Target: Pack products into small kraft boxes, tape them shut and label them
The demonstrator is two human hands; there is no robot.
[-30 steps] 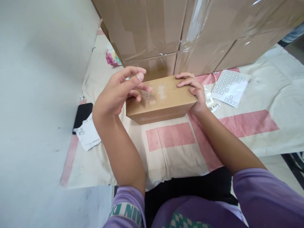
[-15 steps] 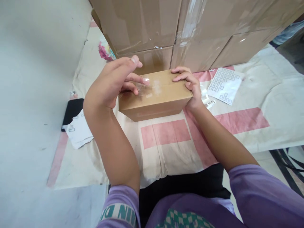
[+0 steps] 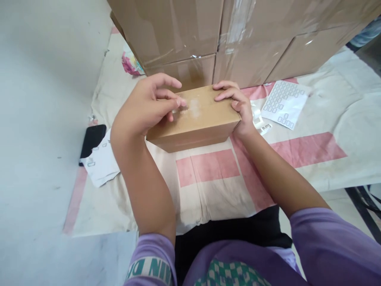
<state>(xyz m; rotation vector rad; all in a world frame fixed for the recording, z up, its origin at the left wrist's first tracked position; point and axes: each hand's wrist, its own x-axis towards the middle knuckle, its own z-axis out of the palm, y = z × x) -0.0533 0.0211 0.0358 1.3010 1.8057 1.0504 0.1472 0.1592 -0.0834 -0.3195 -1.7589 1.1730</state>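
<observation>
A small brown cardboard box (image 3: 205, 117) lies on the cloth in front of me, with a pale, shiny patch on its top face. My right hand (image 3: 235, 101) grips the box's right end, fingers over the top and the thumb side at the near corner. Over the left part of the top, my left hand (image 3: 157, 101) is bent at the wrist. Its thumb and fingertips pinch together at a bit of clear tape (image 3: 183, 107), mostly hidden by the fingers.
Large taped cartons (image 3: 253, 51) stand stacked right behind the box. On the right lie a sheet of printed labels (image 3: 282, 104) and white label scraps (image 3: 262, 121). A black phone (image 3: 93, 139) and torn paper (image 3: 102, 163) lie at left, beside the wall (image 3: 44, 119). A colourful packet (image 3: 131, 63) sits behind.
My left thumb has come down to meet the fingertips in a pinch at the clear tape. My right hand keeps its hold, and the box stays in place.
</observation>
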